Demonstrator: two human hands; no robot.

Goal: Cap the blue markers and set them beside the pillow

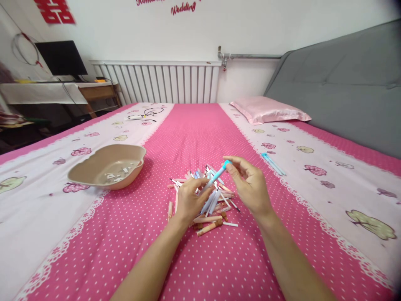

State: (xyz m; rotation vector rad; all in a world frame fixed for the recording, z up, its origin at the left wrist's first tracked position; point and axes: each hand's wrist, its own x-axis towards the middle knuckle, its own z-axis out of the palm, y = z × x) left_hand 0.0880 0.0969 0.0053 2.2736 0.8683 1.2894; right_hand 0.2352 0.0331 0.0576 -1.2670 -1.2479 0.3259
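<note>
A light-blue pen (pixel 216 176) with a turquoise cap is held slantwise between both hands. My left hand (pixel 190 197) is closed round its lower part, and my right hand (pixel 250 184) pinches the capped end between thumb and fingers. Beneath them lies a loose pile of pen parts (pixel 224 202): pink, lilac and orange barrels, plus thin white refills with dark tips. Nearest to me in the pile is an orange pen (pixel 209 228) with a brown cap. My left hand covers some of the pile.
A beige plastic basin (pixel 138 169) with small white pieces in it stands on the left. Light-blue pens (pixel 273 164) lie to the right on the bedspread. Farther back are a black cable (pixel 150 113), a pink pillow (pixel 269 109) and a grey headboard (pixel 341 79).
</note>
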